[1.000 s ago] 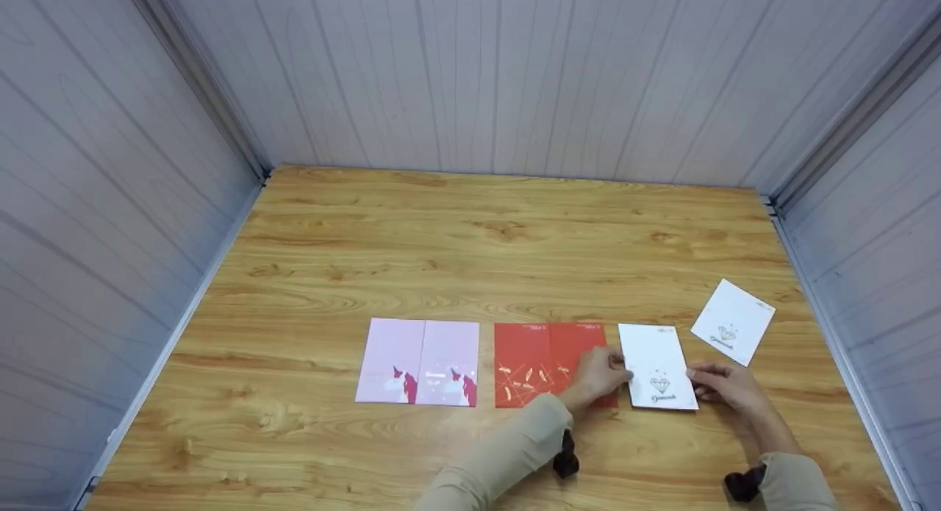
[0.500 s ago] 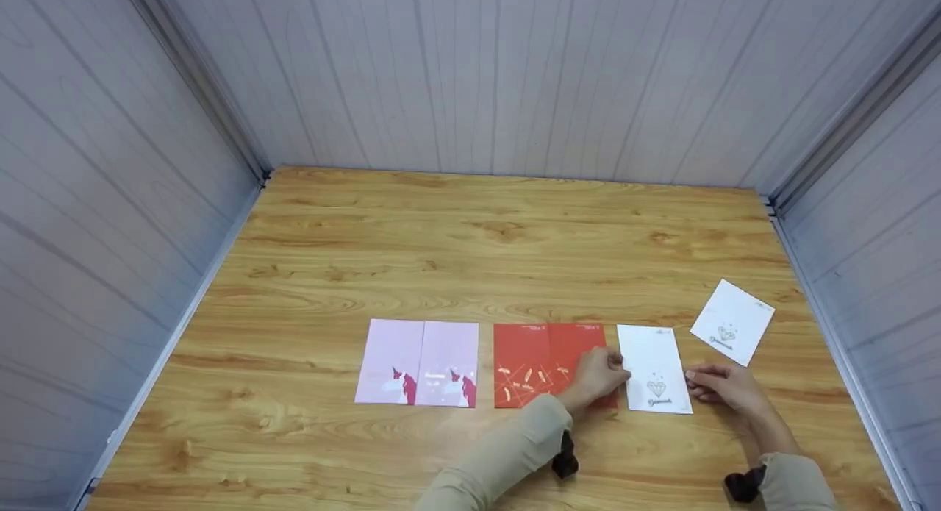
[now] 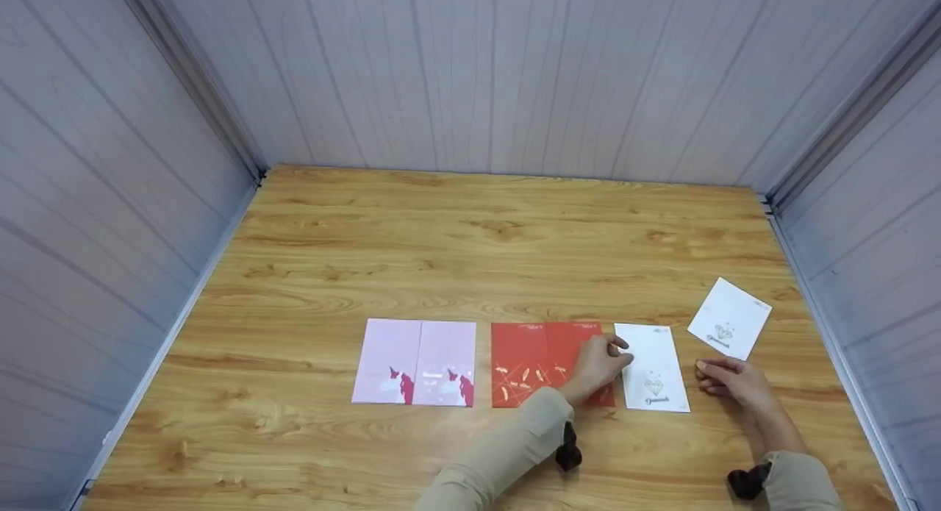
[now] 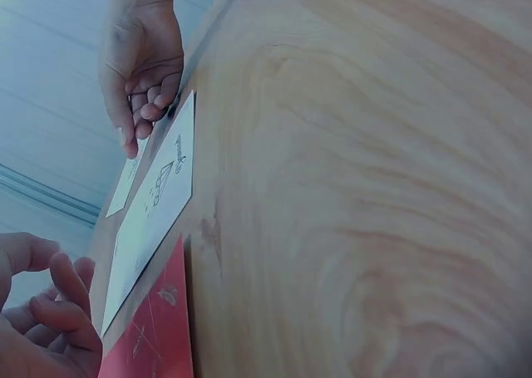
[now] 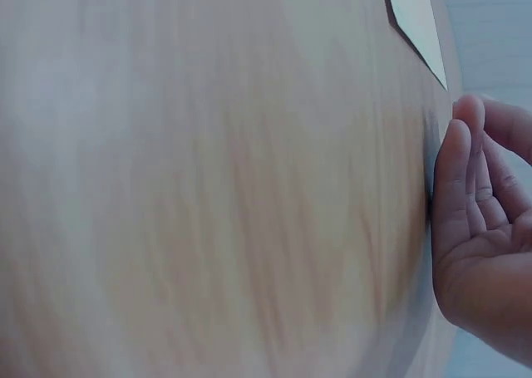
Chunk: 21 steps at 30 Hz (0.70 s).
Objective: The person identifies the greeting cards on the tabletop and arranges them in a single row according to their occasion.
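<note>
A white card [image 3: 653,375] with a diamond print lies flat on the table, between my two hands. My left hand [image 3: 599,365] hovers above the right one of two red cards [image 3: 519,349], its fingertips overlapping the white card's left edge in the head view. Its fingers are loosely bent with nothing between them, as the left wrist view also shows. Just right of the white card is my right hand [image 3: 741,386], loosely curled and holding nothing. In the right wrist view its thumb and index fingertip [image 5: 454,141] are close together, apart from the card's corner.
A second white diamond-print card [image 3: 731,318] lies turned at an angle, up and right of the first. Two pink unicorn cards [image 3: 390,349] lie side by side at the left. Panelled walls [image 3: 485,77] border the wooden table [image 3: 470,254] at the back and sides.
The white card has shifted slightly left, toward the red cards. My left fingers have lifted off its left edge, and my right hand has drawn back to the right from its other edge.
</note>
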Each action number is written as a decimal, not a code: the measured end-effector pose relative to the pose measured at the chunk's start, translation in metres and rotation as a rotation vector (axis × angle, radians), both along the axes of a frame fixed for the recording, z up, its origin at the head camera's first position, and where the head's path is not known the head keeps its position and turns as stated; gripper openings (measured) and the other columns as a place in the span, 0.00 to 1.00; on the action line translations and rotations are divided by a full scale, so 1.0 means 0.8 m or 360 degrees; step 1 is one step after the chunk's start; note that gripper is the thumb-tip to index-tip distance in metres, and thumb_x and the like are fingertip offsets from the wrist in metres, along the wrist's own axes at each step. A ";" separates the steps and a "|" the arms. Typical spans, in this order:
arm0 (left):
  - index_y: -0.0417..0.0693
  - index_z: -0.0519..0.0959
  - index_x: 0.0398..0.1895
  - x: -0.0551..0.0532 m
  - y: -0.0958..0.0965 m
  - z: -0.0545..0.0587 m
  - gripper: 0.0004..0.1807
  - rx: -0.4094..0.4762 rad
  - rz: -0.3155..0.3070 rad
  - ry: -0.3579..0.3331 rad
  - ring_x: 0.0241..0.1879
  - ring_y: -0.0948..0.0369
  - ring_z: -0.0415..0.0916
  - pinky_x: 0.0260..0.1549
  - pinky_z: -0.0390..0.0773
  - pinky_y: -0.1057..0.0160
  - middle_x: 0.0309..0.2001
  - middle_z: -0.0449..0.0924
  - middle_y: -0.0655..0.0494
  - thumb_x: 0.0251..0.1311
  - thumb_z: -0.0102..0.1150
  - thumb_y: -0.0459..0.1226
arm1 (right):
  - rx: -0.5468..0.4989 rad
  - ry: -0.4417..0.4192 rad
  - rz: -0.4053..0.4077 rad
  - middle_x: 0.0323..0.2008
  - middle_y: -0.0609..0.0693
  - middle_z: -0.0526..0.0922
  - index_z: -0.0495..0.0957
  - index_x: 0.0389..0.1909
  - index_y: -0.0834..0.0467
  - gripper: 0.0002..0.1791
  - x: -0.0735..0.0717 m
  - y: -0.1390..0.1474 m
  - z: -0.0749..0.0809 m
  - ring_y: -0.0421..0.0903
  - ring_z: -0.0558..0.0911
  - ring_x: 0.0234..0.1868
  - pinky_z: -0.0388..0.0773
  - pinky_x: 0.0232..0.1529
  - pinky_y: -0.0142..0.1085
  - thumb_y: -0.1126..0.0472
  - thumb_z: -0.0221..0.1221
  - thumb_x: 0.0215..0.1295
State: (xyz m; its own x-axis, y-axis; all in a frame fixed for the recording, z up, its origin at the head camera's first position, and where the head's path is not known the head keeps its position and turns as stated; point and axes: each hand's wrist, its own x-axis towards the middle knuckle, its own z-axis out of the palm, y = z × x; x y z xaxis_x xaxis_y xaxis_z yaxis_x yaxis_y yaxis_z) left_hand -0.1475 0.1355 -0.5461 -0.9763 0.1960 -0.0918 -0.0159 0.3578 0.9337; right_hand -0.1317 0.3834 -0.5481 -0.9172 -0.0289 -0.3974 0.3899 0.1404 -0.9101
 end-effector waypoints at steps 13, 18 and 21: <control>0.42 0.78 0.30 -0.006 0.024 0.006 0.06 0.0055 0.0002 -0.0242 0.14 0.67 0.68 0.13 0.69 0.71 0.17 0.71 0.61 0.49 0.62 0.34 | -0.0307 -0.0057 -0.0364 0.24 0.46 0.81 0.81 0.24 0.50 0.04 0.004 0.033 0.000 0.39 0.79 0.25 0.75 0.29 0.29 0.62 0.60 0.55; 0.41 0.79 0.32 -0.011 0.033 0.011 0.08 0.0030 -0.0007 -0.0317 0.15 0.67 0.69 0.15 0.69 0.71 0.19 0.72 0.61 0.49 0.63 0.35 | -0.0426 -0.0047 -0.0430 0.23 0.48 0.81 0.81 0.24 0.51 0.06 0.002 0.043 -0.001 0.40 0.80 0.24 0.75 0.29 0.29 0.65 0.59 0.55; 0.42 0.80 0.32 -0.014 0.040 0.016 0.09 -0.0013 0.0008 -0.0350 0.16 0.67 0.69 0.16 0.69 0.71 0.20 0.72 0.61 0.48 0.63 0.37 | -0.0488 -0.0050 -0.0478 0.23 0.49 0.81 0.81 0.23 0.53 0.06 0.002 0.049 -0.002 0.40 0.80 0.24 0.75 0.29 0.30 0.65 0.59 0.55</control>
State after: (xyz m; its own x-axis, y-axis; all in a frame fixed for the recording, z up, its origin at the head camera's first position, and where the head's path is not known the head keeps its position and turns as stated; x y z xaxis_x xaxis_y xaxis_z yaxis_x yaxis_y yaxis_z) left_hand -0.1583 0.1679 -0.5333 -0.9334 0.1897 -0.3044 -0.2209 0.3645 0.9046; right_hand -0.1305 0.4226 -0.5493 -0.8905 0.1167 -0.4397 0.4001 -0.2589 -0.8791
